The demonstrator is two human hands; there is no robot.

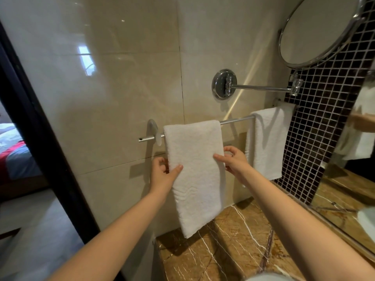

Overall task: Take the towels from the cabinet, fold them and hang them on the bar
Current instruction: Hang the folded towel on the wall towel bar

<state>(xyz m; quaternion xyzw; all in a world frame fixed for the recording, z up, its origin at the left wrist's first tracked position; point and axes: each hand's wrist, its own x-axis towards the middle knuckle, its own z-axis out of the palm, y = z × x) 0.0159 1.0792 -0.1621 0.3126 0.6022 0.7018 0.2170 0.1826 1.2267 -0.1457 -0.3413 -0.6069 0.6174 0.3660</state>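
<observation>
A folded white towel hangs over the left part of the metal bar on the beige tiled wall. My left hand pinches its left edge, thumb on the front and fingers behind. At the towel's right edge my right hand grips the same way. A second folded white towel hangs over the right end of the bar, untouched. The cabinet is out of view.
A brown marble counter lies under the towels. A round swing-arm mirror juts from the wall above the bar. Dark mosaic tile and a wall mirror are at right. A black door frame stands at left.
</observation>
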